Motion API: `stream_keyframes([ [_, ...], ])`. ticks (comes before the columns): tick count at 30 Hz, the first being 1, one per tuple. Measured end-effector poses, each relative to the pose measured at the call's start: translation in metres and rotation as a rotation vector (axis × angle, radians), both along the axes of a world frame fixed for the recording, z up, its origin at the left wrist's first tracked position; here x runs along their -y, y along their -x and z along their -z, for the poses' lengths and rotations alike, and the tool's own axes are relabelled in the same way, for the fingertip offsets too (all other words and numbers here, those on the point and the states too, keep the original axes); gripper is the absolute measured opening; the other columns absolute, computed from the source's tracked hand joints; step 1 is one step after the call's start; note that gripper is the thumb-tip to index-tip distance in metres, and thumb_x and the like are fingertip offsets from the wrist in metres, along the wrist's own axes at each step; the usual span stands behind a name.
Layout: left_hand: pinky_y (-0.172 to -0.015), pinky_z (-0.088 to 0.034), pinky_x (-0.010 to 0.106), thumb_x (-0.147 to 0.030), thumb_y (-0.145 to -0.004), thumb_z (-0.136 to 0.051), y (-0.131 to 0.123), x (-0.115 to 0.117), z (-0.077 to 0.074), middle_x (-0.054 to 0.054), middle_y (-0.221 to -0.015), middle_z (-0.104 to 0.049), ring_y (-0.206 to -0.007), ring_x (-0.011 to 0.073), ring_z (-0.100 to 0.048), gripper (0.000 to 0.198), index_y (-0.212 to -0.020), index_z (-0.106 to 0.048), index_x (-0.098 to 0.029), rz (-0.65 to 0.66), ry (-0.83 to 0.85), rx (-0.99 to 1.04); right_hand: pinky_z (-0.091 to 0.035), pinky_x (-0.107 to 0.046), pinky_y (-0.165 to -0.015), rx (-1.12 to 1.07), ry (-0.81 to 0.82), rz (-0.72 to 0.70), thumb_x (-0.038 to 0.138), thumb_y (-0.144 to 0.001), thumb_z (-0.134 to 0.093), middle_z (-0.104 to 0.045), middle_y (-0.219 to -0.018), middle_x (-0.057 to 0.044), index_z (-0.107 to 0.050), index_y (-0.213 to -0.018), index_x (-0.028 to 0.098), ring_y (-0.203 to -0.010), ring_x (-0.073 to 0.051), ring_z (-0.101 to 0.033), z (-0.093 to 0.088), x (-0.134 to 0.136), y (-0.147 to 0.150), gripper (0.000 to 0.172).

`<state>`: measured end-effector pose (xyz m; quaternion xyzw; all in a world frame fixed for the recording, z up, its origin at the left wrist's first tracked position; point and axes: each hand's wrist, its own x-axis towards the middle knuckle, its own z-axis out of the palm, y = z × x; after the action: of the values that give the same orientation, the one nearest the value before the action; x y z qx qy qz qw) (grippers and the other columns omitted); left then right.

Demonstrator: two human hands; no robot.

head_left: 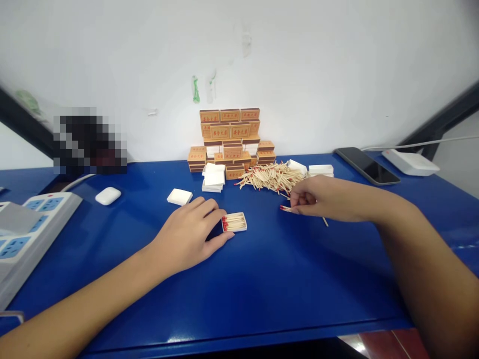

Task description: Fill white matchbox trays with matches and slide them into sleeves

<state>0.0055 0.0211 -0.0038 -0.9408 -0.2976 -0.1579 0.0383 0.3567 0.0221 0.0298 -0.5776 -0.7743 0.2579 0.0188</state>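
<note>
My left hand (190, 234) rests on the blue table (262, 279) with its fingers curled against a small white matchbox tray (234, 222) filled with red-tipped matches, steadying its left end. My right hand (318, 198) is pinched on a few matches (286, 209) whose red heads stick out to the left, just in front of a loose pile of matches (271, 177). One stray match lies under the right wrist.
A stack of orange matchboxes (230, 142) stands against the wall. Empty white trays (214, 177) lie nearby, one more (179, 196) to the left and others (320, 169) right of the pile. An earbud case (108, 195), power strip (26, 224), phone (366, 165) and white box (409, 162) line the edges.
</note>
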Motion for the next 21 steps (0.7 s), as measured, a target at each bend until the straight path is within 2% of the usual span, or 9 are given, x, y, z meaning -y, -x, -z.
stream_keyframes([
  [7,-0.081,-0.056,0.041,-0.046,-0.105,-0.059,0.0,0.0,-0.002,0.01,-0.105,-0.07,-0.093,0.0258,-0.064,0.034,-0.115,-0.071,-0.015,-0.004,0.009,-0.008,-0.039,-0.031,-0.051,-0.048,-0.065,0.004,0.041,-0.087,-0.072,-0.068,-0.069,-0.001,-0.072,-0.078,0.024,-0.056,-0.014,-0.057,-0.006,0.005,0.023,0.02],
  [15,-0.081,-0.057,0.04,-0.046,-0.105,-0.059,0.0,0.001,-0.001,0.01,-0.105,-0.069,-0.093,0.0258,-0.064,0.034,-0.115,-0.07,-0.016,-0.002,0.008,-0.003,-0.038,-0.031,-0.051,-0.057,-0.068,-0.009,0.042,-0.086,-0.073,-0.067,-0.069,-0.001,-0.073,-0.077,0.024,-0.054,-0.014,-0.056,-0.008,0.006,0.021,0.02],
  [21,-0.081,-0.057,0.042,-0.046,-0.105,-0.059,0.0,0.001,-0.001,0.01,-0.106,-0.069,-0.094,0.0263,-0.063,0.035,-0.115,-0.071,-0.015,-0.003,0.017,-0.012,-0.04,-0.031,-0.056,-0.108,-0.229,0.023,0.034,-0.086,-0.068,-0.067,-0.069,0.001,-0.067,-0.082,0.025,-0.058,-0.015,-0.055,-0.013,0.006,0.021,0.01],
])
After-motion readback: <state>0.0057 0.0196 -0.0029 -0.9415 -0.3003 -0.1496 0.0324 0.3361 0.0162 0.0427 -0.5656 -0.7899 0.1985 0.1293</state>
